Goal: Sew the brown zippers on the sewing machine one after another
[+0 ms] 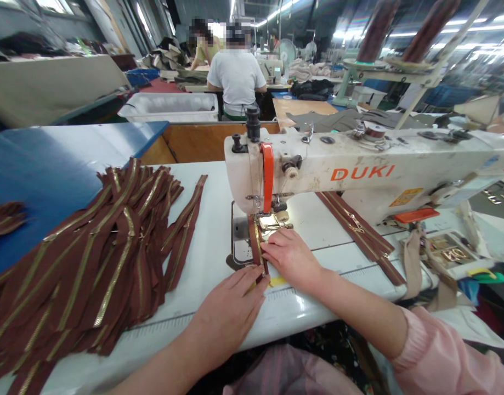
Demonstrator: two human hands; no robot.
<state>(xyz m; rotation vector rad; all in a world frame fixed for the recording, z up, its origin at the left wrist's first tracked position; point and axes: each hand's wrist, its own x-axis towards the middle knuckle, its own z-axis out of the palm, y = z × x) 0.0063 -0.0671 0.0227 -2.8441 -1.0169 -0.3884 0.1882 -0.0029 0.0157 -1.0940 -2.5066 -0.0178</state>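
Observation:
A brown zipper (pixel 258 244) with gold teeth runs lengthwise under the presser foot of a white sewing machine (pixel 309 164). My left hand (pixel 231 299) has its fingertips closed on the zipper's near end, close to the table's front edge. Just beyond it, my right hand (pixel 290 255) pinches the zipper's right side near the needle, with the fingers bent together. A yellow strip (pixel 277 282) lies on the table beside the zipper. The stitching point is partly hidden by the machine head.
A large pile of brown zippers (pixel 91 258) covers the table's left side. More zippers (pixel 358 230) lie under the machine arm, near a parts tray (pixel 451 249). Thread cones (pixel 377 33) stand behind. A person in a white shirt (pixel 237 77) sits ahead, beyond a white bin (pixel 171 107).

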